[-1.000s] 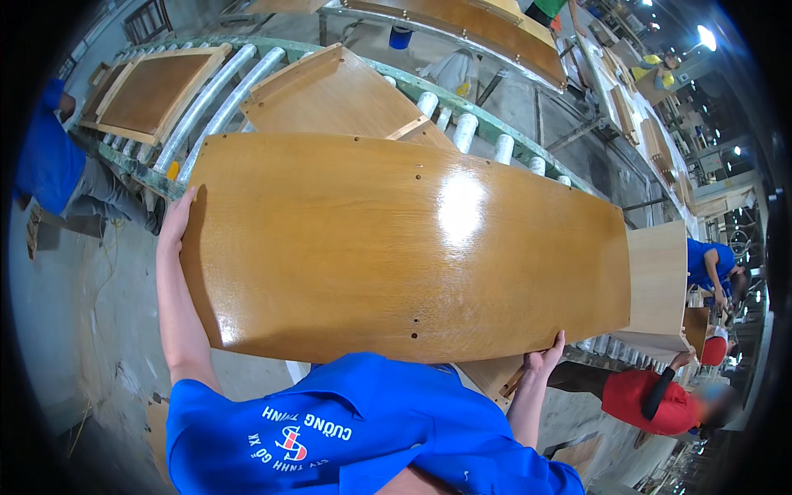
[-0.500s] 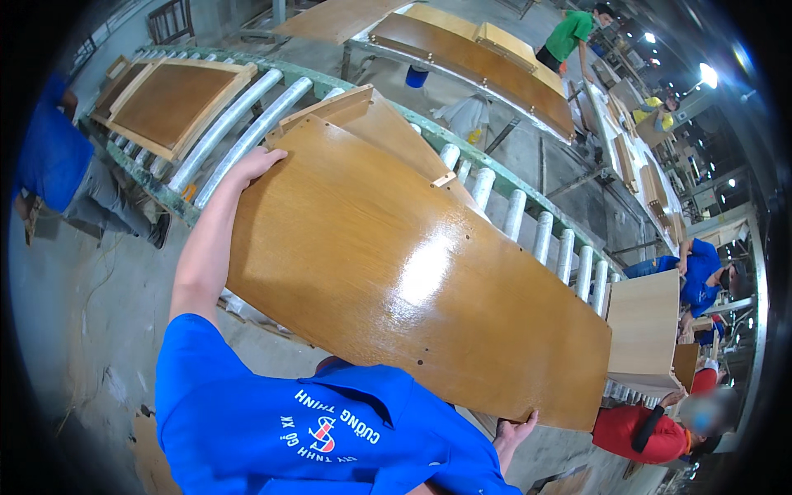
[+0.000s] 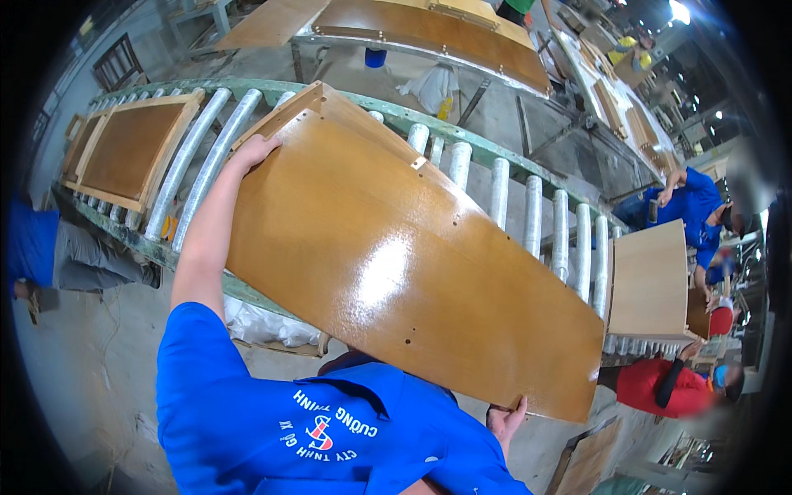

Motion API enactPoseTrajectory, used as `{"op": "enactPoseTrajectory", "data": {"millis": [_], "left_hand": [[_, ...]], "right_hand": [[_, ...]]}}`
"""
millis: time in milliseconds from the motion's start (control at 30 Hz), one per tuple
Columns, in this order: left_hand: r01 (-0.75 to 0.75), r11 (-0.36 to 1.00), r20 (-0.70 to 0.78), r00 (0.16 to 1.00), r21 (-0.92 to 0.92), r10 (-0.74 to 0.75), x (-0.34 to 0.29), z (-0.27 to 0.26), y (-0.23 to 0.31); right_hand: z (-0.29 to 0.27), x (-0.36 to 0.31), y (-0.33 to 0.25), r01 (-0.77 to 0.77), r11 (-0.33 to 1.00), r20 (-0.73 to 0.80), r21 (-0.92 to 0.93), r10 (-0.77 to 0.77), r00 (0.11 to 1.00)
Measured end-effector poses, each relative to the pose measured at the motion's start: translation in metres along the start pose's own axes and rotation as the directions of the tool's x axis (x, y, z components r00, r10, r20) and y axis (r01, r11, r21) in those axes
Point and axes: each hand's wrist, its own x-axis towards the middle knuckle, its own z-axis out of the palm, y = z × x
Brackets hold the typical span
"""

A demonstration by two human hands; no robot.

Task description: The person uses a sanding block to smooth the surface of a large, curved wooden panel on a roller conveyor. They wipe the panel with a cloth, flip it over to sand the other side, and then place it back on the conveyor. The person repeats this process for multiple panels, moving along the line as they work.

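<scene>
A large glossy brown wooden panel with small drilled holes lies slantwise across my front. My left hand grips its far left edge, thumb on top and the other fingers hidden beneath. At the near right edge, my right hand holds the panel from below, thumb up against the rim. Along the panel's far left side runs a narrow wooden rail. A small pale fitting sits on the far edge. Beneath the panel's far side pass the metal rollers of a conveyor.
A framed brown panel rests on the conveyor at left. To the right stands a pale wooden cabinet piece, with people in blue and red beside it. Behind the conveyor, a table carries long boards.
The panel's far edge has closed over the wooden piece that showed beneath it. My view has shifted, and both hands keep their hold on the panel.
</scene>
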Motion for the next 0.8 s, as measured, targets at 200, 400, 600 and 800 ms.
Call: {"op": "enactPoseTrajectory", "data": {"millis": [200,400,600,800], "left_hand": [[-0.272,0.945,-0.255,0.915,0.18,0.312,0.0,0.012,0.005],[-0.252,0.964,-0.882,0.432,0.084,0.19,-0.096,0.021,-0.099],[-0.114,0.891,-0.619,0.68,0.44,0.393,-0.197,0.165,-0.157],[-0.436,0.896,-0.283,0.852,0.081,0.44,-0.177,0.243,-0.125]], "right_hand": [[0.009,0.004,0.03,-0.073,0.996,-0.014,-0.056,0.072,0.997],[-0.014,0.008,0.041,-0.308,0.873,-0.051,-0.377,0.312,0.949],[-0.02,0.019,0.031,-0.354,0.828,-0.07,-0.434,0.361,0.93],[-0.006,0.015,0.012,-0.282,0.669,-0.186,-0.688,0.214,0.959]]}}
